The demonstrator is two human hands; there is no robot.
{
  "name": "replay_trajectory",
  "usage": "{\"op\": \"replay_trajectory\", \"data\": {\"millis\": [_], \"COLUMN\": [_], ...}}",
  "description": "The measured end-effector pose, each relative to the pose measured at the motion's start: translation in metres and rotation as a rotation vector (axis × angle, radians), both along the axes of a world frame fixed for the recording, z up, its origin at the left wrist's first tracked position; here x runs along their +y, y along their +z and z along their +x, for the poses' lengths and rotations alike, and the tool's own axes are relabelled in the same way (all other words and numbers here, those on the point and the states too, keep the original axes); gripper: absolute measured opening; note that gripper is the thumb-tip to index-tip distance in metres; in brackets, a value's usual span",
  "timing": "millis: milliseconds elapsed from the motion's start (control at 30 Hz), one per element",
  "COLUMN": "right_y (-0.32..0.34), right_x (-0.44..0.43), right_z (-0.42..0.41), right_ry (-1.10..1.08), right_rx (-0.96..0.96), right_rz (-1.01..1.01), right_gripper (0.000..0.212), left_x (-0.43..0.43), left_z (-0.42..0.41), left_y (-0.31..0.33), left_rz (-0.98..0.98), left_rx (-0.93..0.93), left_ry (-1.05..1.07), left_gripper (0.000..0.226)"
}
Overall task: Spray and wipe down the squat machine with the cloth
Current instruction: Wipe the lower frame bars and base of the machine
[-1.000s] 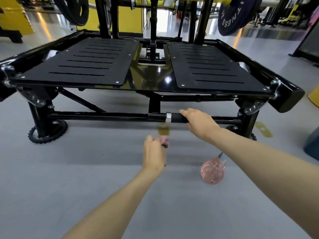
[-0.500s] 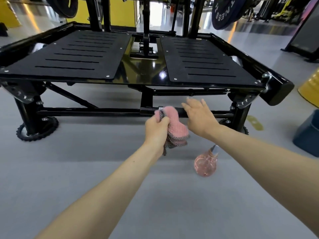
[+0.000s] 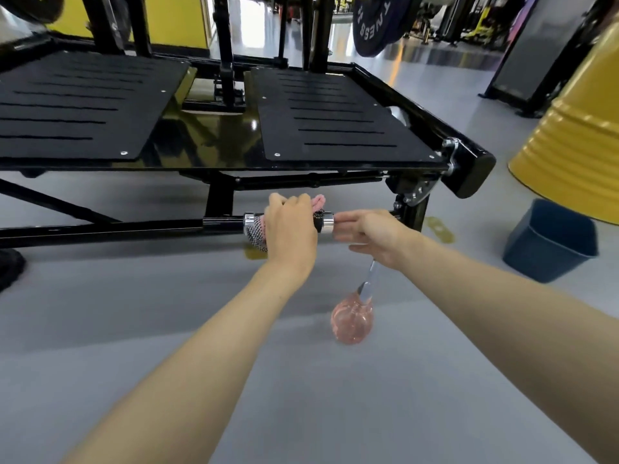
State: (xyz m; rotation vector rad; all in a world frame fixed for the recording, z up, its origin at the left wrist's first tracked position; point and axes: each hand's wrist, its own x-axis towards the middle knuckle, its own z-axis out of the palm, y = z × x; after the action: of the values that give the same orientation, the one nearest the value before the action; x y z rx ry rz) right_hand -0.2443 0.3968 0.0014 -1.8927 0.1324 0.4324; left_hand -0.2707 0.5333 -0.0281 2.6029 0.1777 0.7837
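Wiping: my left hand (image 3: 291,226) grips the pink checked cloth (image 3: 256,232) round the black chrome-collared bar (image 3: 221,224) — right hand (image 3: 371,232) rests straight-fingered beside. Next, I'd twist and slide along.

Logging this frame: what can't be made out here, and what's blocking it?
All in the head view:
- The bar under the cloth: covered by cloth and left hand.
- Nozzle of the spray bottle: behind the right hand and wrist.
- Whether the right hand grips the bar: its own back hides the fingers.
- Lettering on the weight plate: cut by the top edge.
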Motion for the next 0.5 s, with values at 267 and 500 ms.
{"op": "replay_trajectory", "data": {"millis": [267, 500], "right_y": [-0.023, -0.048], "right_x": [-0.044, -0.05], "right_z": [0.018, -0.01], "right_ry": [-0.386, 0.141], "right_rx": [-0.12, 0.421], "right_rz": [-0.328, -0.744], "right_gripper": [0.029, 0.06], "left_x": [-0.04, -0.029], "left_z": [0.024, 0.026], "left_y": [0.002, -0.02], "left_rz": [0.796, 1.313], "left_rx": [0.179, 0.12], "left_ry": [-0.405, -0.603], "left_gripper": [0.023, 0.025]}}
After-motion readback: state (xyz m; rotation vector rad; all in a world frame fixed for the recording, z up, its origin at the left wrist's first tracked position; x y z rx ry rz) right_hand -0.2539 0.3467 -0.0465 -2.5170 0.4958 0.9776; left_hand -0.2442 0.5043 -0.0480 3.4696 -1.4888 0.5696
